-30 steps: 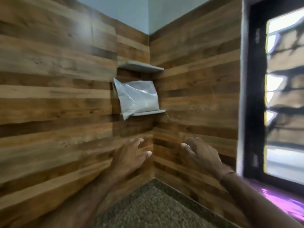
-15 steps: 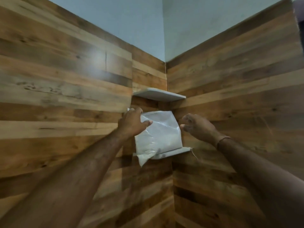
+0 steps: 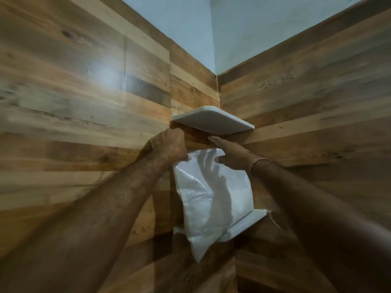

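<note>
Nearest to me, both forearms run up from the lower corners of my view toward the room corner. My left hand (image 3: 169,144) is clamped on the top left corner of the plastic bag (image 3: 211,197), fingers curled and thumb on the bag's front. My right hand (image 3: 232,154) sits close beside it at 3 o'clock. Its fingers are stretched straight across the bag's top edge, pointing toward 10 o'clock, and its thumb lies on the bag's front. I cannot tell whether it truly pinches.

The bag is pale and filled with something white. It stands on the lower shelf (image 3: 247,225), tucked into the corner, and its bottom corner hangs past the shelf's front edge toward 6 o'clock. A thin thread (image 3: 275,223) dangles at the shelf's right end, at 3 o'clock.

At 12 o'clock from the bag, the upper shelf (image 3: 211,121) juts out of the same corner. Its underside is just above my right fingertips and close over the bag's top.

Behind everything, the wood-panelled walls (image 3: 296,102) meet in the corner, with a patch of glare (image 3: 105,79) at 10 o'clock. Farthest off, at 12 o'clock, is the pale blue painted wall (image 3: 222,28).
</note>
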{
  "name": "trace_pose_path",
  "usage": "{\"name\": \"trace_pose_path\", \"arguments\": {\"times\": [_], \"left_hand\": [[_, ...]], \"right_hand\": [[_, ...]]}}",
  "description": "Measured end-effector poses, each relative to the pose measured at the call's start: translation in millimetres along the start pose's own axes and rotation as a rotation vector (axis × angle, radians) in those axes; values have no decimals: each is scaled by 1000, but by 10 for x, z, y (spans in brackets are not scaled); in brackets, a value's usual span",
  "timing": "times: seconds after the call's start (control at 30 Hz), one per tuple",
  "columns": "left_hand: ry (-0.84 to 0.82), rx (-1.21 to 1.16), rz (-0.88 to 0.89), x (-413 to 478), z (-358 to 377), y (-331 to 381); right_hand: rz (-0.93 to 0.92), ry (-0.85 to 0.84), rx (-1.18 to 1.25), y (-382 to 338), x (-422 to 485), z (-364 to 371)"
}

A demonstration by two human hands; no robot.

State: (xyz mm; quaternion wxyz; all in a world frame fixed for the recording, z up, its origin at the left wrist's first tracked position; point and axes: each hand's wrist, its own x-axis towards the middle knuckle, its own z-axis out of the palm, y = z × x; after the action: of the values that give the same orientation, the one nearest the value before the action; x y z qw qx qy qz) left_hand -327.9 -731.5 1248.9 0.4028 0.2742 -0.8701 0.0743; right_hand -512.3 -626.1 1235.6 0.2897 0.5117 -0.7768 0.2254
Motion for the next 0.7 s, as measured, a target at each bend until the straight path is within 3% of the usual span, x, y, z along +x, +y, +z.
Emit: {"name": "trace_pose_path", "arguments": {"times": [0.13, 0.3, 0.7], "left_hand": [[17, -114, 28, -48, -111, 11], [85, -296, 73, -72, -102, -63], [302, -373, 93, -319, -574, 14]], "right_hand": [[-33, -34, 19, -10, 55, -51], [59, -49, -93, 162, 72, -220], [157, 86, -74, 346, -855, -965]]}}
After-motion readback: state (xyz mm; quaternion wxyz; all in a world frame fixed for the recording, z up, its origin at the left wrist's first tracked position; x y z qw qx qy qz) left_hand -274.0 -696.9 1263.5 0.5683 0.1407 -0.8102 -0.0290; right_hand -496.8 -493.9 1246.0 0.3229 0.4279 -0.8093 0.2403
